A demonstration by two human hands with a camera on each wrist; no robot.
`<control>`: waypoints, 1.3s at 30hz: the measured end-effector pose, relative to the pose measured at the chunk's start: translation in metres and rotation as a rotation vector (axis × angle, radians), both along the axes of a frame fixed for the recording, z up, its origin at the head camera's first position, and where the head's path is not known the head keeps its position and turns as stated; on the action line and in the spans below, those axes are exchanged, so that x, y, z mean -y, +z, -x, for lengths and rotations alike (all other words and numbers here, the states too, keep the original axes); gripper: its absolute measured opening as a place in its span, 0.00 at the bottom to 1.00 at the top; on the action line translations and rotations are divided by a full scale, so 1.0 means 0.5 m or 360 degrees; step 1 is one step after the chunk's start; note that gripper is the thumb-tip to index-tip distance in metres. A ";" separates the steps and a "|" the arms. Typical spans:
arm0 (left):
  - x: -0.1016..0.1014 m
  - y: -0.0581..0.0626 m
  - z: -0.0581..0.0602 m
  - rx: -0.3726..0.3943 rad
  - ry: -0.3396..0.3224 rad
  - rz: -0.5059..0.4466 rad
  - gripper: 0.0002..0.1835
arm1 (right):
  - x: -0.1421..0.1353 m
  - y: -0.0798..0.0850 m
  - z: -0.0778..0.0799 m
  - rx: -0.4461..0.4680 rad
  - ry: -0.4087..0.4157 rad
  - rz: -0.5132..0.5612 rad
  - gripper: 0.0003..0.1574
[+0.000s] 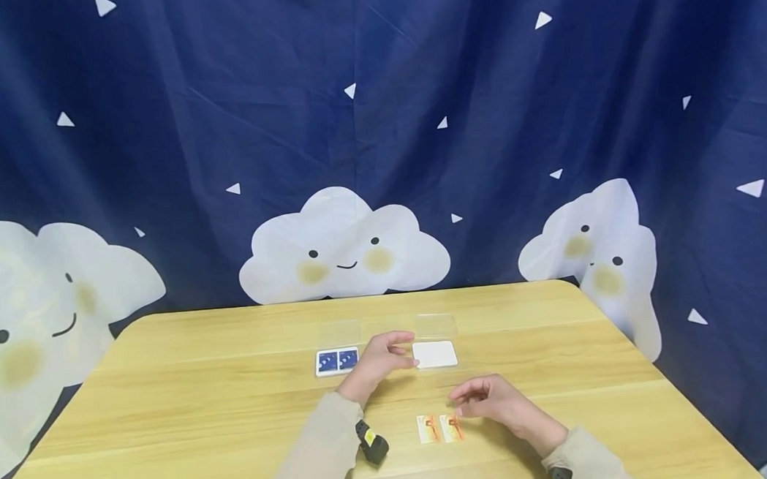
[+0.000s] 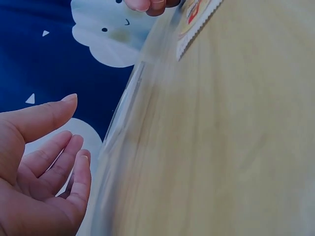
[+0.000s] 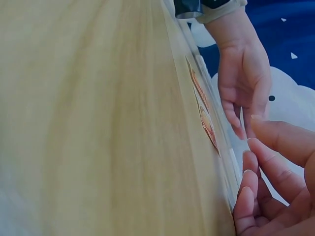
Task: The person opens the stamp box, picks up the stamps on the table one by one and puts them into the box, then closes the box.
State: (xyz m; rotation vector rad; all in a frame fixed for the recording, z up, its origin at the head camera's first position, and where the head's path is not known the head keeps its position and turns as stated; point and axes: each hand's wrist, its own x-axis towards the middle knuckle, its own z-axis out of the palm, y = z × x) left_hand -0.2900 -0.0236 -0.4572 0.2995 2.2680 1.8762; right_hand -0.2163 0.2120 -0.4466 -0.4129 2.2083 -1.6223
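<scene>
Two small orange-and-white packets, the left one (image 1: 428,429) and the right one (image 1: 451,427), lie side by side on the table. One packet's serrated edge (image 2: 197,24) shows in the left wrist view. My right hand (image 1: 502,406) hovers just above and right of them, fingers loosely bent, holding nothing. My left hand (image 1: 379,360) is beside a clear case with a white inside (image 1: 434,354), its thumb tip by the case's left edge; whether they touch I cannot tell. That hand's fingers are spread and hold nothing. Left of it sits another clear case with two blue packets (image 1: 337,361).
Both cases have transparent lids (image 1: 436,326) standing open toward the back. The wooden table (image 1: 202,397) reaches back to a dark blue curtain (image 1: 284,128) with white clouds and triangles. Black straps with cameras (image 1: 372,442) sit on both wrists.
</scene>
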 end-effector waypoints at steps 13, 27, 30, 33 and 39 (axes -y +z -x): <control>-0.012 -0.017 0.012 0.0028 0.0049 0.0003 0.31 | 0.002 -0.011 -0.002 -0.0024 0.0057 0.0003 0.19; -0.017 -0.021 0.012 0.0033 0.0044 0.0058 0.33 | 0.000 -0.020 -0.004 -0.0164 0.0081 -0.0104 0.18; -0.016 -0.019 0.012 0.0037 0.0043 0.0069 0.33 | -0.001 -0.024 -0.002 -0.0195 0.0117 -0.0095 0.17; -0.015 -0.019 0.011 0.0027 0.0041 0.0080 0.33 | -0.001 -0.028 -0.001 -0.0215 0.0123 -0.0103 0.17; -0.018 -0.022 0.012 0.0021 0.0056 0.0099 0.33 | 0.000 -0.022 -0.003 -0.0220 0.0102 -0.0145 0.16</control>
